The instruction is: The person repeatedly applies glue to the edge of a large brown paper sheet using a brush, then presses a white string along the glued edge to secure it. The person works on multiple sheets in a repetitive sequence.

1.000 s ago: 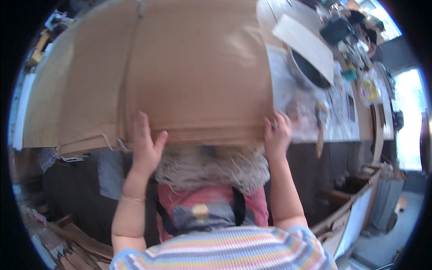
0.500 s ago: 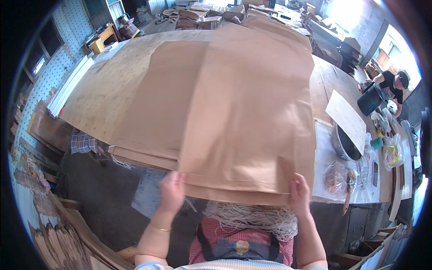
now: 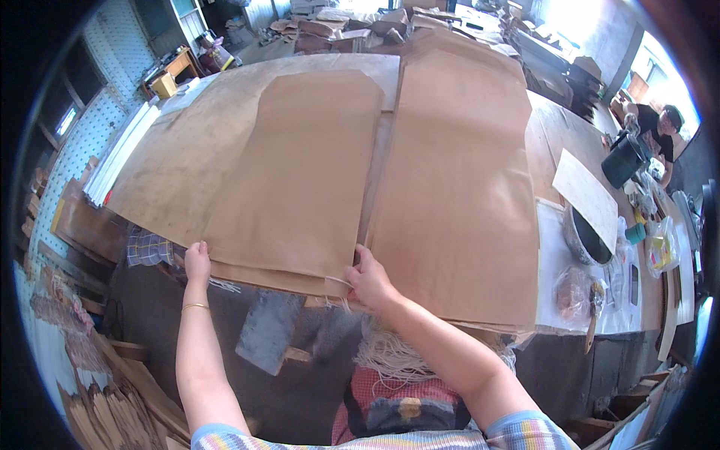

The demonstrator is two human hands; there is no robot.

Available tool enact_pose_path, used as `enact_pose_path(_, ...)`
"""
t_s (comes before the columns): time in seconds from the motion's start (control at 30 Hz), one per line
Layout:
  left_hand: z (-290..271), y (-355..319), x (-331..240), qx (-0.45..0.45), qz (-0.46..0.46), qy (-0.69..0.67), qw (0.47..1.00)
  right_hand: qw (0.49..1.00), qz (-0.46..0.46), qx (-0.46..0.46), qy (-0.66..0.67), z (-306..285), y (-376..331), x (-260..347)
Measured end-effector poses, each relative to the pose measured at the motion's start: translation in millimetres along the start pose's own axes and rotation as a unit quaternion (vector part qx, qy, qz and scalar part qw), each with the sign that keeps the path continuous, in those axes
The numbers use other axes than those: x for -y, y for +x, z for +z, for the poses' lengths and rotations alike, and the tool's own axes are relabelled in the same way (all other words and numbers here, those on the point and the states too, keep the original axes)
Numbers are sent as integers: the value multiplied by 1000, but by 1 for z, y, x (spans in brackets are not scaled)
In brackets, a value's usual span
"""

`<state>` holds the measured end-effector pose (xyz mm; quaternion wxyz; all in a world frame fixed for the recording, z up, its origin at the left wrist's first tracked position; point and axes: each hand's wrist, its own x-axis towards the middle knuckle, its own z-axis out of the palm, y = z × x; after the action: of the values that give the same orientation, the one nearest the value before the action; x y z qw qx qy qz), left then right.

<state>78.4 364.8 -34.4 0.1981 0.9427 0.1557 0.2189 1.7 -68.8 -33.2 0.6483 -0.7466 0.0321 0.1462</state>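
Two piles of large brown paper sheets lie side by side on the wooden table, a narrow gap between them. My left hand (image 3: 198, 262) is closed on the near left corner of the left brown paper sheet (image 3: 307, 172). At that sheet's near right corner my right hand (image 3: 369, 277) is closed as well, thumb and fingers at its edge. White strings stick out beneath the near edge of this pile. The right paper pile (image 3: 457, 195) lies untouched, its near edge close to the table's front. A bundle of white cords (image 3: 394, 352) hangs over my lap.
At the right, a white board (image 3: 585, 202) leans over a dark basin (image 3: 581, 244), near a plastic bag (image 3: 574, 294) and a brush (image 3: 594, 311). A co-worker (image 3: 660, 135) is beside a dark bucket (image 3: 626, 161). White strips (image 3: 124, 154) line the table's left edge.
Both hands have let go of the brown sheet that was swung over the right pile; it now lies flat there. They have moved left and taken the left pile's near corners.
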Motion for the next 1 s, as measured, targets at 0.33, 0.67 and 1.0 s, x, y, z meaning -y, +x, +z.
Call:
enact_pose_path(0.33, -16, -155, -193, 29, 301, -22, 953, 851, -54, -271, -447, -279, -243, -6)
enact_pose_path(0.67, 20, -232, -338, 291, 320, 50, 900, 706, -63, -252, -659, -392, -327, -40)
enact_pose_path(1.0, 21, -230, -333, 308, 319, 62, 894, 841, -127, -524, -30, -486, -214, -23)
